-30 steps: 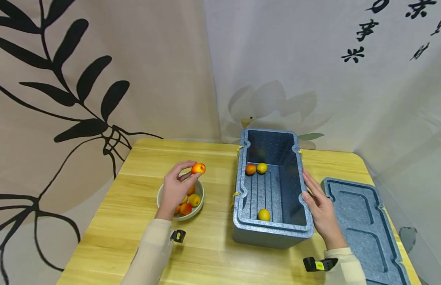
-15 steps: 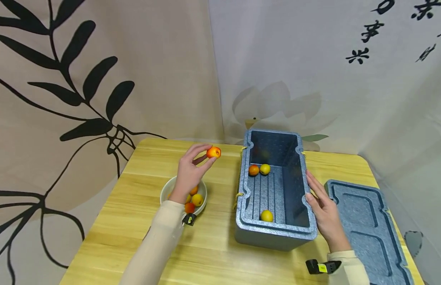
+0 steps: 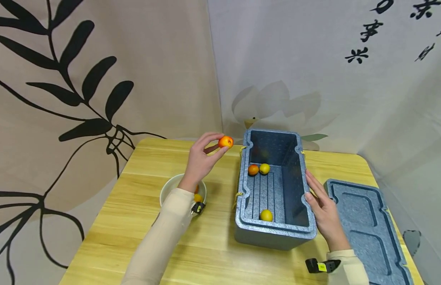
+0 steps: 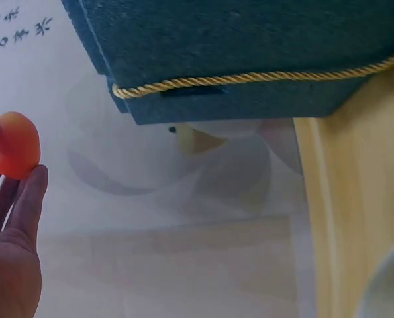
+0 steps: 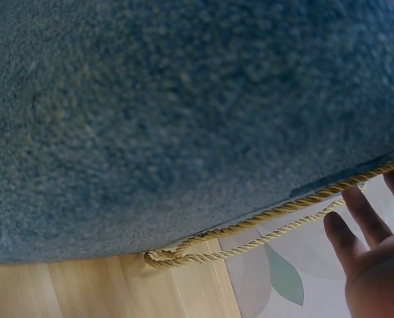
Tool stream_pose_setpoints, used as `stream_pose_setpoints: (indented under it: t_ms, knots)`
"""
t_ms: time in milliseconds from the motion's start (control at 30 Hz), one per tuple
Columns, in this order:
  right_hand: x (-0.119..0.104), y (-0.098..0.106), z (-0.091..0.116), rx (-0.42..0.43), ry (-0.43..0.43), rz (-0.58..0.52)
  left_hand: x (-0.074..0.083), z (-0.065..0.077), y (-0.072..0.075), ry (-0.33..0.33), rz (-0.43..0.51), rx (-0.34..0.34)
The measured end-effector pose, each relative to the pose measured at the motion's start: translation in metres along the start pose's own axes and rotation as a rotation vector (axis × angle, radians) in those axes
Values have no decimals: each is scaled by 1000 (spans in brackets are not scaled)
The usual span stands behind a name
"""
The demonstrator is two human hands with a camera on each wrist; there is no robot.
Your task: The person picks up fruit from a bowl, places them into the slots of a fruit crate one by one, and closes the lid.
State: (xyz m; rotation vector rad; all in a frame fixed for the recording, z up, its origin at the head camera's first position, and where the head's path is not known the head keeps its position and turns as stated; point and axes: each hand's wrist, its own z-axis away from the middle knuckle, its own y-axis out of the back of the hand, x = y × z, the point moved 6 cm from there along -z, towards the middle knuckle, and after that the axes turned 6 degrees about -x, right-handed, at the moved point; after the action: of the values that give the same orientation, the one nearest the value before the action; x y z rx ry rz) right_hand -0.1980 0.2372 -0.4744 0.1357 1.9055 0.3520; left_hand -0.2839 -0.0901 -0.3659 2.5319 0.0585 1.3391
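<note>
Left hand grasps orange-red fruit between thumb and fingers, just left of box; right hand, fingers extended, rests against box's right side, grasping nothing. Best, probably: light pinch, fruit clear of left rim, gentle lowering, away from three fruits inside. Since earlier frame, held fruit shifts right and farther from bowl; right hand stays.

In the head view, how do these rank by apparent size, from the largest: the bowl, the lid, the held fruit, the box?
1. Box
2. Lid, cut off by the lower picture edge
3. Bowl, partly hidden by the left sleeve
4. Held fruit
</note>
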Motion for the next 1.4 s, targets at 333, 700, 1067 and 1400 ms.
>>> stream_pose_setpoints:
  t_ms: [333, 700, 1067, 1400]
  knots:
    - [1, 0, -1, -8, 8, 1, -7, -25, -24, -57, 38, -78]
    - [2, 0, 1, 7, -23, -1, -18, -45, -57, -44, 8, -203]
    - [4, 1, 1, 19, -46, -6, -10, -55, -82, 12, -113, -302]
    - [3, 0, 0, 8, -30, -22, -8, -62, -102, 33, -202, -396]
